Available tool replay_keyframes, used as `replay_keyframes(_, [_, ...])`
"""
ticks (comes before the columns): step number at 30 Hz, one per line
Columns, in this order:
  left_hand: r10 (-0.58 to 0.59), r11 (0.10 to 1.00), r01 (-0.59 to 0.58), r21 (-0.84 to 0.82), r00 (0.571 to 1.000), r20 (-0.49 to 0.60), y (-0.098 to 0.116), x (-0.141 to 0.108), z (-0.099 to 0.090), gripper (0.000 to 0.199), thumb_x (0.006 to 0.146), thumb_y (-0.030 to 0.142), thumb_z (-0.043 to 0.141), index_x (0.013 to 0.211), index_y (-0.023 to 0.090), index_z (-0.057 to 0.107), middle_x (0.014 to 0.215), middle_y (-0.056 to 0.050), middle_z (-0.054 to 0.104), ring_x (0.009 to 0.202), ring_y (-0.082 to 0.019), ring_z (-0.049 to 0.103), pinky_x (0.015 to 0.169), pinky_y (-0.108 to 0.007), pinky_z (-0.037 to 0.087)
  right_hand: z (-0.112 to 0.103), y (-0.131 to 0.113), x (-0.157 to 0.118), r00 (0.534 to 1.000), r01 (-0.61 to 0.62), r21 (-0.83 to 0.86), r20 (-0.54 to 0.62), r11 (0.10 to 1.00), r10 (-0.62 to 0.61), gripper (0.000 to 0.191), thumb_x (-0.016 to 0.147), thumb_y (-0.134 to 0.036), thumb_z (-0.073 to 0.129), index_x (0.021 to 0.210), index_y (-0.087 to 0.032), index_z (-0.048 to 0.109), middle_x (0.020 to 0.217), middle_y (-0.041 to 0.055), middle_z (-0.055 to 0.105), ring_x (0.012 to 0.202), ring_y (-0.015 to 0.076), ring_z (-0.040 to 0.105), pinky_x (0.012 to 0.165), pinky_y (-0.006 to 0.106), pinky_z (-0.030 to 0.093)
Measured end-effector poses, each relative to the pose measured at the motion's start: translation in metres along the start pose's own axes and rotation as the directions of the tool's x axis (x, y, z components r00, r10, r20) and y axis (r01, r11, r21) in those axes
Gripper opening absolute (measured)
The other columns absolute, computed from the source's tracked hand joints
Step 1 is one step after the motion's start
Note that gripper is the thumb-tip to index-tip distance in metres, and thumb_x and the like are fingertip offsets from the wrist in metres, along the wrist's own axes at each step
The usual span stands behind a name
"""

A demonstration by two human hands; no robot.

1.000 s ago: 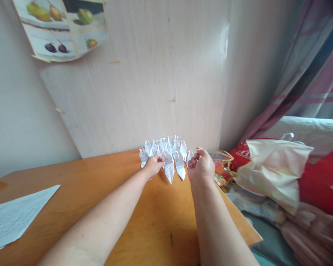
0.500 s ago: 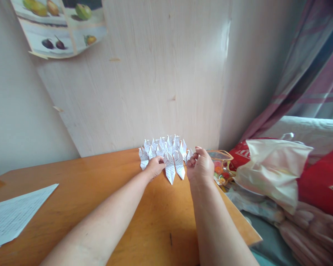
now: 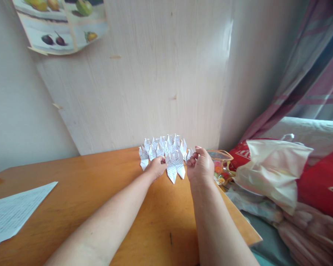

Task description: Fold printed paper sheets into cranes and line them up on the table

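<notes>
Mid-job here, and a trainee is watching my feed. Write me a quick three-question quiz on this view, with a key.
1. Which hand has its fingertips at the left edge of the frontmost paper figure?
2. Where do the written sheets lie?
A) Behind the paper figures
B) On the left part of the table
C) On top of the white bag
3. True or false: the right hand lies flat with its fingers spread.

Key:
1. The left hand.
2. B.
3. False; its fingers are curled.
</notes>
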State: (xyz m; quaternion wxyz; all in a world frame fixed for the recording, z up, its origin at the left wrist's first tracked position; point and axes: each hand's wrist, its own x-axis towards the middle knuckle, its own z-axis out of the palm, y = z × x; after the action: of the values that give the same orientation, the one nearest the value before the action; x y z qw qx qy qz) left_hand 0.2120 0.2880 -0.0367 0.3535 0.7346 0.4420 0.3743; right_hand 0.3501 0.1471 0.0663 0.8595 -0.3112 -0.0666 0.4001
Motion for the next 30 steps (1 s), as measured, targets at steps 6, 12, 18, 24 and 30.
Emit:
replay_keyframes(6, [-0.008,0.999,0.009,0.033,0.999,-0.031,-0.0002,-0.0006,0.0003,0.016,0.069,0.021,0.073,0.084,0.018,0.069,0.083,-0.003,0.073,0.078,-0.019,0.065,0.074,-0.028,0.048,0.0004,-0.0005,-0.0009,1.0,0.0,-0.008,0.002,1.0,0.0,0.017,0.068,-0.018,0.058,0.085,-0.019,0.056,0.051,-0.0118,0.038,0.037,0.0048,0.028,0.037,0.017,0.022])
replay_keyframes(12, [-0.025,0.998,0.028,0.059,0.998,-0.064,-0.0013,0.0015,0.0022,0.016,0.069,0.022,0.074,0.084,0.018,0.069,0.083,-0.003,0.073,0.078,-0.02,0.066,0.073,-0.028,0.048,0.0004,0.0002,-0.0007,1.0,-0.003,-0.008,0.004,1.0,0.003,0.016,0.068,-0.017,0.058,0.084,-0.019,0.056,0.05,-0.0115,0.038,0.037,0.0048,0.028,0.037,0.018,0.022])
replay_keyframes(18, [-0.038,0.996,0.045,0.077,0.996,-0.084,-0.0039,0.0024,0.0039,0.017,0.069,0.024,0.074,0.085,0.02,0.069,0.083,-0.003,0.074,0.08,-0.021,0.067,0.072,-0.027,0.048,-0.0003,0.0009,0.0004,1.0,-0.012,-0.009,0.011,1.0,0.012,0.015,0.068,-0.018,0.059,0.083,-0.019,0.057,0.05,-0.0115,0.039,0.038,0.0045,0.029,0.037,0.018,0.022])
replay_keyframes(24, [-0.047,0.995,0.054,0.088,0.995,-0.087,-0.004,0.0026,0.0047,0.017,0.071,0.025,0.074,0.087,0.021,0.069,0.085,-0.003,0.075,0.082,-0.021,0.067,0.073,-0.027,0.048,0.0007,0.0006,-0.001,1.0,-0.01,-0.011,0.011,1.0,0.01,0.014,0.068,-0.017,0.059,0.082,-0.019,0.056,0.051,-0.0115,0.039,0.037,0.0043,0.027,0.037,0.018,0.021])
replay_keyframes(30, [-0.045,0.995,0.052,0.085,0.995,-0.086,-0.0019,0.0005,0.0058,0.02,0.072,0.026,0.074,0.09,0.021,0.069,0.087,-0.004,0.075,0.082,-0.021,0.068,0.075,-0.027,0.049,0.0008,0.0014,-0.0007,1.0,-0.004,-0.015,0.008,1.0,0.004,0.015,0.069,-0.016,0.058,0.083,-0.019,0.057,0.051,-0.011,0.04,0.038,0.0046,0.029,0.038,0.018,0.021])
